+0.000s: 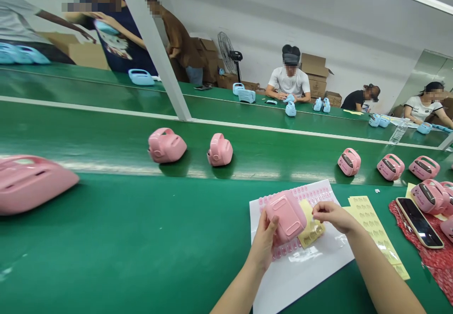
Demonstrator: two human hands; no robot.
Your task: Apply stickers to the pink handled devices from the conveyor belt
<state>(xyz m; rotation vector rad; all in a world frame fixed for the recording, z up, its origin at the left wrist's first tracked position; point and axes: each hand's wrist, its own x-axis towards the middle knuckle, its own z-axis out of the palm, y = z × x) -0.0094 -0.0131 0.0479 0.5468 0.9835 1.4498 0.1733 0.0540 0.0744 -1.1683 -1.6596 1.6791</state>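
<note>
My left hand (264, 244) grips a pink plastic case (286, 216) from below and holds it tilted over a white sheet (300, 276) on the green table. Next to it my right hand (331, 215) pinches something small at the top edge of a yellow sticker sheet (311, 231), which lies against the case. Rows of small pink stickers (311, 194) run along the white sheet's far edge.
More pink cases (166, 145) (220, 150) (349, 161) (390, 166) stand on the green belt; a big one (33, 182) is at far left. A yellow backing sheet (375, 229), a phone (419, 222) on red cloth lie right. Other people work with blue cases behind.
</note>
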